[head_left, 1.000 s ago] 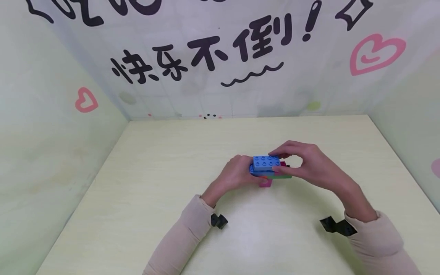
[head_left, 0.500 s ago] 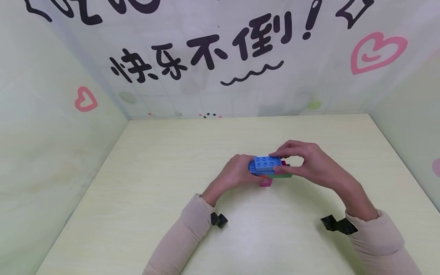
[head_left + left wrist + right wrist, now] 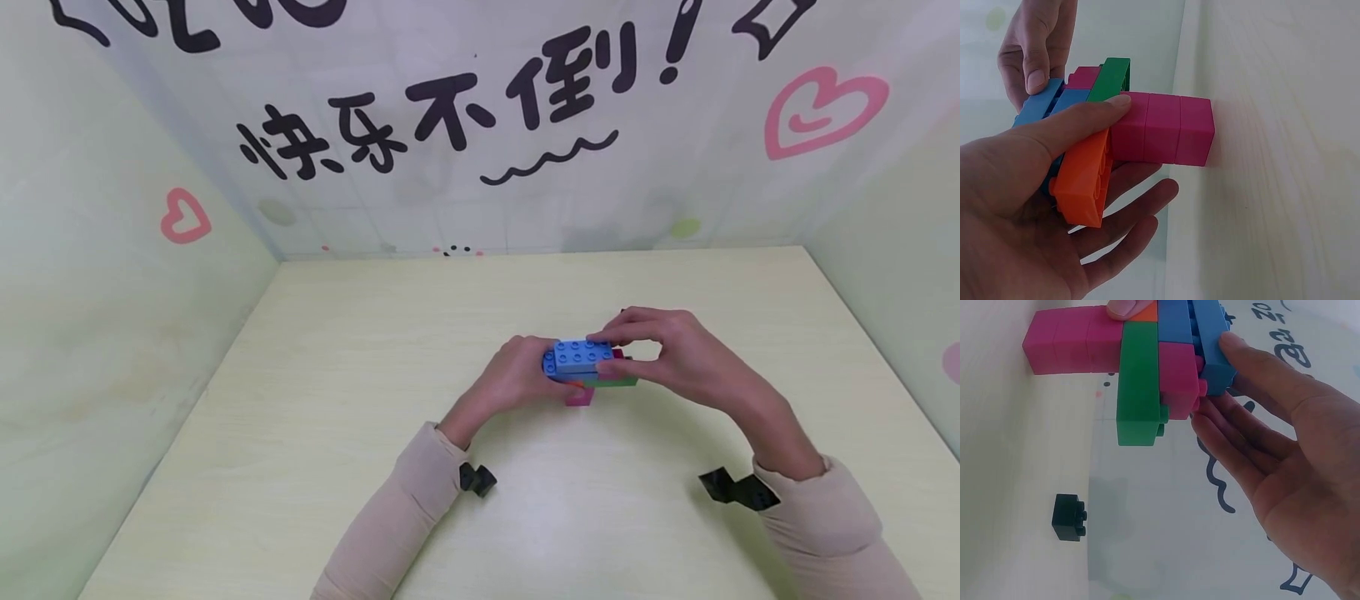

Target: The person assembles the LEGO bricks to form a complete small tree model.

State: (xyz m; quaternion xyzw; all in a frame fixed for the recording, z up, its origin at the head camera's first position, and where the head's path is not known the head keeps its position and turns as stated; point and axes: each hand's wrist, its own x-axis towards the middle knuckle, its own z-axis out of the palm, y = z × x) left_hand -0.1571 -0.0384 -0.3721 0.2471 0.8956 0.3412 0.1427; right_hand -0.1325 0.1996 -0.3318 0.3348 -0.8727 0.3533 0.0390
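A building-block stack rises from a pink column [image 3: 1163, 128] of three blocks. Above the column sit an orange brick [image 3: 1082, 181] and a green brick [image 3: 1138, 381], then a lower blue brick [image 3: 1174, 320] beside a pink brick [image 3: 1177, 378]. My left hand [image 3: 517, 375] grips the stack, its thumb across the front at the orange and pink pieces, fingers behind. My right hand [image 3: 686, 358] pinches the top blue brick [image 3: 577, 356] by its right end, thumb in front and fingers at the back. In the right wrist view, studs show in a narrow gap under that brick.
A small dark brick [image 3: 1067, 517] stands on the pale table [image 3: 360, 350] behind the right hand, mostly hidden in the head view. Printed walls enclose the table at the back and sides. Black pieces are attached at the left cuff [image 3: 477, 480] and right cuff [image 3: 738, 490].
The top blue brick has shifted slightly to the right over the lower one, so more studs show at its left. Both hands stay almost in place.
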